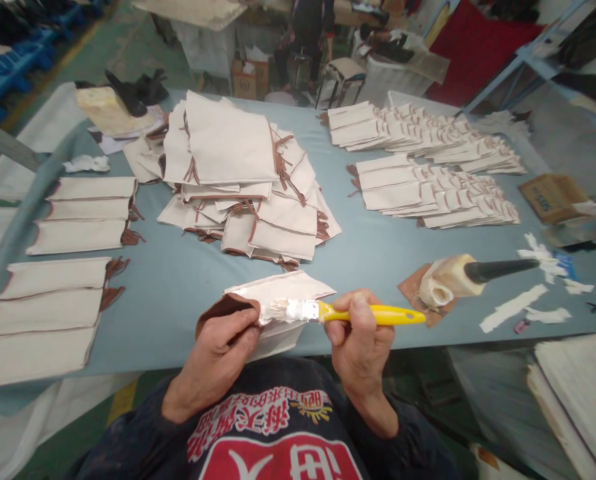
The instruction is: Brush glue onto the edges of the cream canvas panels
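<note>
My left hand (218,363) pinches the brown edge of a cream fabric piece (283,288) at the table's front edge. In my right hand (363,340) is a brush with a yellow handle (395,315). White paste coats its bristles (283,310), which touch the fabric right beside my left fingertips. To the right, a cream-coloured container (445,280) with a dark handle sticking out stands on a brown scrap (412,288).
A heap of cream pieces with brown ties (233,147) lies behind my hands. Overlapping rows (428,187) are at the back right, more pieces (48,300) at the left. White strips (513,308) and a cardboard box (553,197) lie right. A person (311,33) is beyond the table.
</note>
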{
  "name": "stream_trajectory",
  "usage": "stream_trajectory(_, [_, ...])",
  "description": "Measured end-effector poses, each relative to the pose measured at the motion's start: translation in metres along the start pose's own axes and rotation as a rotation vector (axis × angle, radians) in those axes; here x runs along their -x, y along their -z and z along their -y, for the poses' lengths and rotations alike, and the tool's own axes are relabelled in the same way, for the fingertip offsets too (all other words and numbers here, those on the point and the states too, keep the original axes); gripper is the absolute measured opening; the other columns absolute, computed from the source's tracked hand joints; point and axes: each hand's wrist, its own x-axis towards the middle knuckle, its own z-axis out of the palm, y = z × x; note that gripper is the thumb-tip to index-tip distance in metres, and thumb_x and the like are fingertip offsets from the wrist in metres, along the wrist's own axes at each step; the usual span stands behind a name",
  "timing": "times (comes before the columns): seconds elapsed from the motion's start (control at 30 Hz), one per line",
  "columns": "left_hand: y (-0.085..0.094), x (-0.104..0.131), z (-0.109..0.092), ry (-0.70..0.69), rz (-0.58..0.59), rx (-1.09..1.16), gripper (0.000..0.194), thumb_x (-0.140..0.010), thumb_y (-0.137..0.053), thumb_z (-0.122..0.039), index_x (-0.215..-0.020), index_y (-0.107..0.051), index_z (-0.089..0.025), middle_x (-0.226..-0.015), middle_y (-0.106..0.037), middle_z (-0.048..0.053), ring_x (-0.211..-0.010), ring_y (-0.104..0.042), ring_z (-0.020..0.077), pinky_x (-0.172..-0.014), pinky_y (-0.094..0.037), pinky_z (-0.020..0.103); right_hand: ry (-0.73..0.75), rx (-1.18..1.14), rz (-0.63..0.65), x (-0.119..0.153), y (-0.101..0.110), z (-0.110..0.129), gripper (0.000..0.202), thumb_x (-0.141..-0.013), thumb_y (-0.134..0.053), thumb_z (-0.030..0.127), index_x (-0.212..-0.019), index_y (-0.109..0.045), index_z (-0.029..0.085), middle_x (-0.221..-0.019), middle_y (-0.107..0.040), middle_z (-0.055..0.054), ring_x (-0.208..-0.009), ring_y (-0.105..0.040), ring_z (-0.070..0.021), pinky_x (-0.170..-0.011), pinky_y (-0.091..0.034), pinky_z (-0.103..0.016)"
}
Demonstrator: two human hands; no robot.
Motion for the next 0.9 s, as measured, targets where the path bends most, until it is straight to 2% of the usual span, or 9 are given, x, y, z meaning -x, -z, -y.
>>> stream_trajectory(0.13, [-0.002,-0.003,0.0,0.063,0.039,0.132,0.025,-0.096,-0.054,-0.022,-0.098,-0.078,-0.015,-0.087,-0.077,0.005,-0.074,-0.068,0.0167,-0.069,-0.05,0.024,-0.031,0.005,0.107,-0.002,0.0,0.0,0.038,-0.097,-0.059,0.048,-0.072,-0.061,0.02,-0.039,-0.043,0.01,-0.032,-0.036,-0.0069,-0.036,-0.029,-0.017])
stream_trajectory(0.2, [-0.002,-0.005,-0.001,0.135,0.052,0.21,0.026,-0.096,-0.056,-0.025,-0.103,-0.078,-0.014,-0.093,-0.078,0.006,-0.081,-0.069,0.0183,-0.073,-0.051,0.024,0.024,-0.006,0.064,-0.008,0.001,-0.004,0.036,-0.099,-0.055,0.046,-0.074,-0.061,0.02,-0.041,-0.043,0.01,-0.033,-0.036,-0.007,-0.037,-0.031,-0.018])
stream_trajectory(0.27, [-0.001,-0.008,-0.004,0.219,0.075,0.305,0.027,-0.095,-0.058,-0.027,-0.108,-0.078,-0.013,-0.096,-0.078,0.007,-0.084,-0.068,0.0193,-0.074,-0.051,0.025,0.208,0.042,-0.05,-0.019,0.001,-0.011,0.033,-0.101,-0.053,0.044,-0.078,-0.062,0.021,-0.046,-0.048,0.01,-0.038,-0.043,-0.0083,-0.042,-0.038,-0.02])
stream_trajectory(0.33, [0.001,-0.013,-0.008,0.29,0.125,0.429,0.03,-0.093,-0.062,-0.032,-0.111,-0.076,-0.012,-0.095,-0.078,0.007,-0.082,-0.067,0.0195,-0.071,-0.051,0.025,0.443,0.196,-0.116,-0.032,0.001,-0.023,0.028,-0.101,-0.053,0.043,-0.086,-0.064,0.022,-0.056,-0.058,0.007,-0.049,-0.057,-0.011,-0.053,-0.049,-0.024])
stream_trajectory(0.43, [0.006,-0.022,-0.018,0.339,0.197,0.57,0.036,-0.091,-0.067,-0.039,-0.113,-0.075,-0.012,-0.092,-0.076,0.006,-0.081,-0.065,0.0198,-0.068,-0.05,0.025,0.608,0.468,-0.007,-0.045,0.001,-0.039,0.024,-0.102,-0.052,0.039,-0.096,-0.067,0.021,-0.067,-0.067,0.002,-0.06,-0.065,-0.014,-0.063,-0.054,-0.029])
stream_trajectory(0.5, [0.009,-0.027,-0.023,0.341,0.214,0.569,0.036,-0.09,-0.067,-0.041,-0.111,-0.075,-0.013,-0.088,-0.074,0.005,-0.079,-0.064,0.0191,-0.068,-0.049,0.025,0.616,0.536,0.033,-0.048,0.0,-0.044,0.025,-0.102,-0.051,0.039,-0.095,-0.067,0.021,-0.065,-0.066,0.002,-0.056,-0.062,-0.0134,-0.059,-0.051,-0.028])
stream_trajectory(0.57, [0.011,-0.029,-0.025,0.345,0.22,0.505,0.035,-0.09,-0.066,-0.043,-0.106,-0.076,-0.013,-0.082,-0.071,0.003,-0.074,-0.06,0.0173,-0.064,-0.046,0.024,0.595,0.53,0.004,-0.05,-0.001,-0.044,0.026,-0.102,-0.051,0.04,-0.093,-0.066,0.021,-0.065,-0.064,0.003,-0.054,-0.06,-0.0126,-0.056,-0.048,-0.027])
stream_trajectory(0.73, [0.01,-0.022,-0.018,0.441,0.218,0.544,0.036,-0.091,-0.067,-0.046,-0.103,-0.075,-0.013,-0.084,-0.07,0.004,-0.077,-0.059,0.0171,-0.066,-0.046,0.023,0.465,0.375,0.001,-0.05,0.002,-0.039,0.027,-0.104,-0.047,0.041,-0.094,-0.063,0.021,-0.062,-0.059,0.005,-0.051,-0.055,-0.0112,-0.053,-0.046,-0.025])
stream_trajectory(0.9, [0.013,-0.024,-0.023,0.459,0.211,0.668,0.034,-0.088,-0.073,-0.043,-0.11,-0.074,-0.016,-0.085,-0.068,0.001,-0.077,-0.059,0.0157,-0.067,-0.048,0.022,0.542,0.261,-0.002,-0.038,0.004,-0.023,0.023,-0.103,-0.051,0.041,-0.1,-0.065,0.023,-0.067,-0.063,0.004,-0.058,-0.061,-0.0127,-0.06,-0.051,-0.028])
